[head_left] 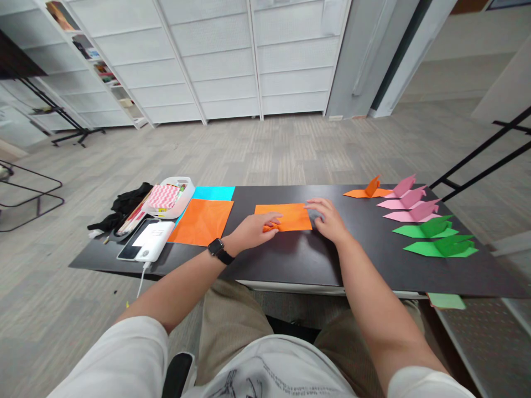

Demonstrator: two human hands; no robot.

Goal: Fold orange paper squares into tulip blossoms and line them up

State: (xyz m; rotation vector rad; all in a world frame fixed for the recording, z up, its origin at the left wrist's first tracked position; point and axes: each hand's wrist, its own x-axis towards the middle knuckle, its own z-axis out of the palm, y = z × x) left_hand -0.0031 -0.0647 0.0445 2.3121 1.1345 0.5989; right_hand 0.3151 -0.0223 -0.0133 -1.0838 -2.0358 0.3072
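A folded orange sheet of paper lies in front of me on the dark table, wider than it is deep. My left hand, with a black watch at the wrist, is at its lower left part, fingers curled together on the paper near its front edge. At the right end, my right hand has its fingers stretched out, with the fingertips touching the paper's upper right corner. Left of my left hand lies a flat orange sheet, partly over a bright blue sheet.
Several folded paper figures stand at the right: an orange one, pink ones and green ones. At the left are a white basket, a phone, a white cabled device and black cloth.
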